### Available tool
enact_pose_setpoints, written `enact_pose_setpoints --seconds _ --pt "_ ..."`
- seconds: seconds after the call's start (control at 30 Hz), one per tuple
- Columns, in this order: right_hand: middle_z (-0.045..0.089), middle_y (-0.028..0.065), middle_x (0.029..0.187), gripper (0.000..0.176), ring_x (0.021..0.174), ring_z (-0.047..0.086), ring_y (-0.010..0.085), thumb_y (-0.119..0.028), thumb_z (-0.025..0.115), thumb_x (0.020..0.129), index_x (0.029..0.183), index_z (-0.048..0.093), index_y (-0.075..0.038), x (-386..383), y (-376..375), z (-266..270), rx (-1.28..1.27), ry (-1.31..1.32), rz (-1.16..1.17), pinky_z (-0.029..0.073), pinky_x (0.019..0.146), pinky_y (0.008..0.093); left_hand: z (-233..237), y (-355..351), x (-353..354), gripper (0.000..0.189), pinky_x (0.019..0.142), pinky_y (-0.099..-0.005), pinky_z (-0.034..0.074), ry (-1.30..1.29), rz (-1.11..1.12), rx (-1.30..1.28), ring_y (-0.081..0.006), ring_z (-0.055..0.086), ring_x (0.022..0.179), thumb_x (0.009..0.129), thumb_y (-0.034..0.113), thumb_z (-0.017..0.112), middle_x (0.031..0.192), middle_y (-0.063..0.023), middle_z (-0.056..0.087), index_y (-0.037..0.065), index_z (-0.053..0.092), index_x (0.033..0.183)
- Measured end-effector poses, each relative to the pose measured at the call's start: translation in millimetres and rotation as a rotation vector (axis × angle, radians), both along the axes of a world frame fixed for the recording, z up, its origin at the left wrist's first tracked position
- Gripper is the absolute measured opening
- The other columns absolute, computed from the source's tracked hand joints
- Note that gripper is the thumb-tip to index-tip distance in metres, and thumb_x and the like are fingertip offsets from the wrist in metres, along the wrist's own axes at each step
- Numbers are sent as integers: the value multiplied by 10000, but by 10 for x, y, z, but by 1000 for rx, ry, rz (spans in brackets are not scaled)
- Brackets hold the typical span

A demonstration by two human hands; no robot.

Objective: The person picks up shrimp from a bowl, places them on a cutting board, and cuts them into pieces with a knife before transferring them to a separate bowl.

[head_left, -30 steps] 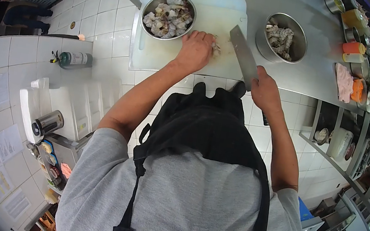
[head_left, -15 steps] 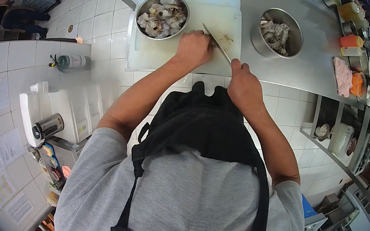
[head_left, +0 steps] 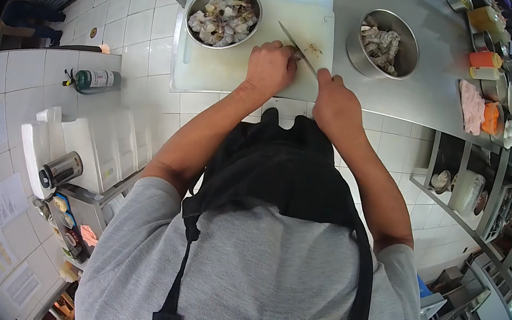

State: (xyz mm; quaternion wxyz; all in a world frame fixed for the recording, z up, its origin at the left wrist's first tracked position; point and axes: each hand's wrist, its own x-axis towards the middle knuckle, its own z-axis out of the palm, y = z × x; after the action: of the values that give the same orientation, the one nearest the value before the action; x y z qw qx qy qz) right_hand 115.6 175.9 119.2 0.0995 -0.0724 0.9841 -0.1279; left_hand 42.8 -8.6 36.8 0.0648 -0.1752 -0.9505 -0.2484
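Countertop (head_left: 437, 75), metal, spans the upper part of my head view. On it I see a pale cutting board (head_left: 300, 6), in front of the torso. A round metal bowl (head_left: 201, 1) sits on the board's left part, filled with raw shrimp (head_left: 224, 20). A deeper metal pot (head_left: 408, 55) stands on the countertop, right of the board and apart from it; grey shellfish pieces (head_left: 381, 47) lie inside.

I locate the right hand (head_left: 338, 105) at the board's near edge, fingers clamped on the handle of a knife (head_left: 299, 50). The blade slants over the board, tip pointing far and left, passing just beside the left fingertips. I read the left hand (head_left: 269, 68) as lowered onto the board, fingers curled and together; I cannot tell whether they grip anything. Small food scraps (head_left: 313, 50) lie right of the blade.
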Motion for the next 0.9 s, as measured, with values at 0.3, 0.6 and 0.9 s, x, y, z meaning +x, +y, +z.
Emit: enact_pose_setpoints --seconds 0.3,0.6,0.9 --pt "660 246 1004 251 770 739 422 -34 582 917 1163 534 -18 225 105 259 33 -20 46 627 693 485 -56 9 -20 166 796 -524 564 -75 76 46 -377 729 846 875 198 725 851 -161 720 36 758 891" --pt "670 224 955 226 774 746 409 -40 591 914 1134 543 -20 -91 -64 99 -3 71 56 627 689 477 57 -39 117 209 796 -509 592 4 55 43 -403 723 845 844 173 744 893 -185 730 37 775 999" --pt "670 236 969 234 803 743 430 -15 599 902 1129 539 -14 228 87 281 40 -42 55 625 715 492 -69 30 110 165 773 -520 556 -46 64 91 -367 721 893 815 151 749 905 -149 719 48 750 944"
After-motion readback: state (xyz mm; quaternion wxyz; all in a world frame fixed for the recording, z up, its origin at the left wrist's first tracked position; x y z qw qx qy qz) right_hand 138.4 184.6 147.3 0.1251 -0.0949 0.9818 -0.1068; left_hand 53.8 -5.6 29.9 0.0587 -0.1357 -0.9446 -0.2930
